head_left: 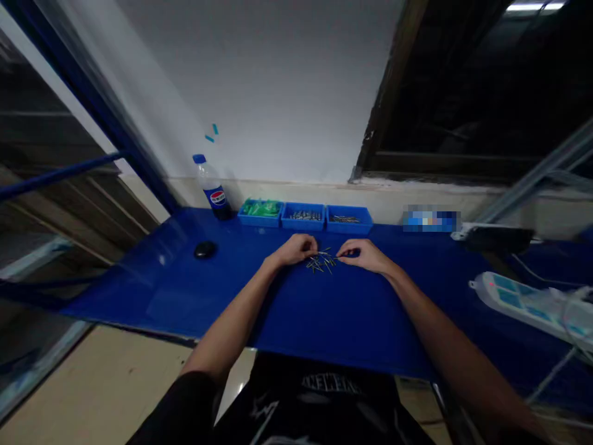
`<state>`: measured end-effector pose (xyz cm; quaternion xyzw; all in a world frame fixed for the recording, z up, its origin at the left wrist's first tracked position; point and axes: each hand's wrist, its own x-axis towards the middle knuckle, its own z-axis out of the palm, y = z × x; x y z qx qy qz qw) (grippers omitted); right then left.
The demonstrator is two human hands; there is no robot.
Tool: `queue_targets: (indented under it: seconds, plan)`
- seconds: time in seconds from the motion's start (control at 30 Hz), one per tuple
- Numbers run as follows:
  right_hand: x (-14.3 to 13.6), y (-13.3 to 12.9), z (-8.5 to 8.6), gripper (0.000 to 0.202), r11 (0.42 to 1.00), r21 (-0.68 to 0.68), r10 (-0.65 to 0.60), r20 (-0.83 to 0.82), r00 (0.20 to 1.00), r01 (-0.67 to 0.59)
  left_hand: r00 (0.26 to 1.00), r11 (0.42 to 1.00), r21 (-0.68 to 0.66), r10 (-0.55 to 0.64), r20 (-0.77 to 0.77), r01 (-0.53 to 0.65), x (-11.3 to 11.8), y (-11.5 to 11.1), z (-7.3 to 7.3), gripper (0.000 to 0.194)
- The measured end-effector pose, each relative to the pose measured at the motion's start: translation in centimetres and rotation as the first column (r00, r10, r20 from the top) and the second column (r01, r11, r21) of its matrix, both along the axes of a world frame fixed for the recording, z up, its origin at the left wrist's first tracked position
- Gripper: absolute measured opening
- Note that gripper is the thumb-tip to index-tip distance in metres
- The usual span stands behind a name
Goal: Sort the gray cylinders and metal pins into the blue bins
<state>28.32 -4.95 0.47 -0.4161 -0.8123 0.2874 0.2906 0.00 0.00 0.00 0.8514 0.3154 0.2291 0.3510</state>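
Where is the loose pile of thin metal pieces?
In the head view, the pile lies just right of centre on the blue table, between the left hand and right hand.

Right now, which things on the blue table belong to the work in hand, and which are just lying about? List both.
Belong to the work:
loose thin metal pieces, between the left hand and right hand
probably the middle tray and right tray, holding metal parts
perhaps the green-filled tray

Seemingly just lying about:
bottle
black object
power strip
blurred blue item
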Motion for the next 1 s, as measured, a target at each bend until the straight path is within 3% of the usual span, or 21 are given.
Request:
queue_targets:
  seconds: [0.33, 0.57, 0.67, 0.83, 1.0]
  plan:
    - [-1.0, 2.0, 0.6, 0.018, 0.993, -0.112, -0.032, 0.089, 0.996, 0.042, 0.994, 0.996, -0.029, 0.088, 0.069, -0.086, 0.2, -0.2, -0.2, 0.019]
    - [-2.0, 0.7, -1.4, 0.034, 0.97, -0.058, -0.242, -0.18, 0.954, 0.235, 0.983, 0.982, 0.075, 0.168, 0.081, -0.174, 0.7, -0.5, 0.1, 0.022]
    - [-2.7, 0.4, -1.7, 0.041, 0.966, -0.139, -0.252, -0.315, 0.915, 0.218, 0.985, 0.972, 0.167, 0.155, 0.079, -0.166, 0.9, -0.8, 0.5, 0.019]
    - [-4.2, 0.2, -1.0, 0.035, 0.942, -0.31, -0.275, -0.498, 0.822, 0.127, 0.99, 0.948, 0.284, 0.13, 0.054, -0.14, 1.5, -1.5, 1.2, 0.014]
    - [-4.5, 0.2, -0.6, 0.038, 0.918, -0.35, -0.361, -0.548, 0.754, 0.185, 0.988, 0.935, 0.32, 0.138, 0.073, -0.154, 1.9, -1.9, 1.5, 0.014]
